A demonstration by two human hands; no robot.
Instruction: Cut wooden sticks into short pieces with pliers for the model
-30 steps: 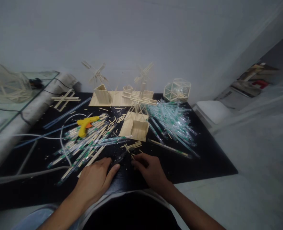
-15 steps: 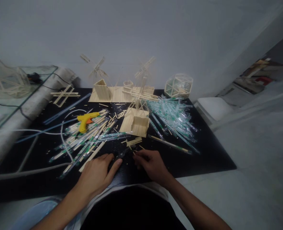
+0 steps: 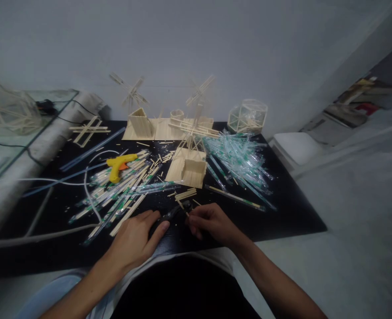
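My left hand point(image 3: 137, 235) is closed around a dark hand tool point(image 3: 171, 215) at the front of the table; its head looks like that of cutters or pliers, but the shape is blurred. My right hand point(image 3: 209, 223) pinches a thin wooden stick point(image 3: 183, 207) whose far end slants up beside the tool's head. Just beyond lie short cut sticks point(image 3: 186, 194) in a small group. Behind them stands a wooden stick model point(image 3: 195, 173) with an open box and windmill-like blades on a flat base.
A yellow glue gun point(image 3: 118, 167) rests on a pile of wrapped sticks point(image 3: 129, 195) at left, its white cable looping nearby. Clear plastic wrappers point(image 3: 237, 155) heap up at right. More stick models point(image 3: 141, 124) stand along the wall. A white stool point(image 3: 297, 148) is beyond the right edge.
The dark tool's head has come up into clearer view beside the stick. My right hand has shifted slightly, still pinching the stick; my left hand has stayed nearly in place.
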